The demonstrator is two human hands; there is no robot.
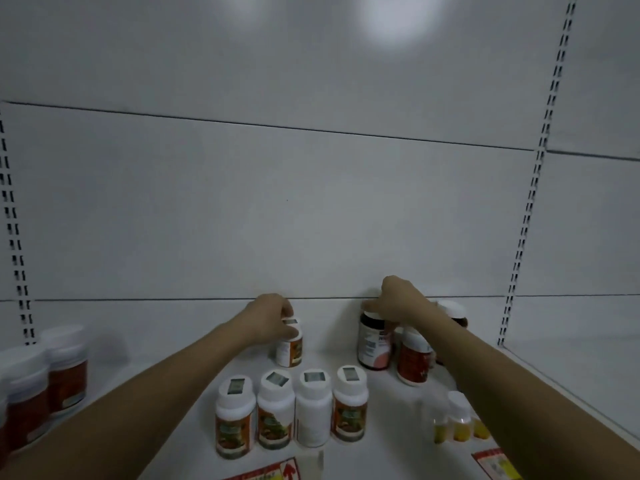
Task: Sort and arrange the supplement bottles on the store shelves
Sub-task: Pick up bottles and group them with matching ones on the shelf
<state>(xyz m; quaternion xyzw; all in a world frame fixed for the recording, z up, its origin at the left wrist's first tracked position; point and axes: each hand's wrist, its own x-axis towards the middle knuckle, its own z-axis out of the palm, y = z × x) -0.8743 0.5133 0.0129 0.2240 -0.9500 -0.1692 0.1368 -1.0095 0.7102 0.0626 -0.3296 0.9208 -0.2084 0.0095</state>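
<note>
L hand (pixel 273 318) grips bottle (pixel 290 344) cap; R hand (pixel 398 304) (knuckles up) on dark jar (pixel 374 344).

Dim, grey-blue, underexposed wide-angle shot.
Two soft glare patches (pixel 398 19) glowed at the top of the back panel (pixel 277 202); shelf uprights (pixel 540 161) bowed at the edges; labels blurred, shadows faint.

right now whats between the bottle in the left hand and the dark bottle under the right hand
Nothing: in the head view, only bare white shelf lies between the white-capped bottle and the dark bottle.
</note>
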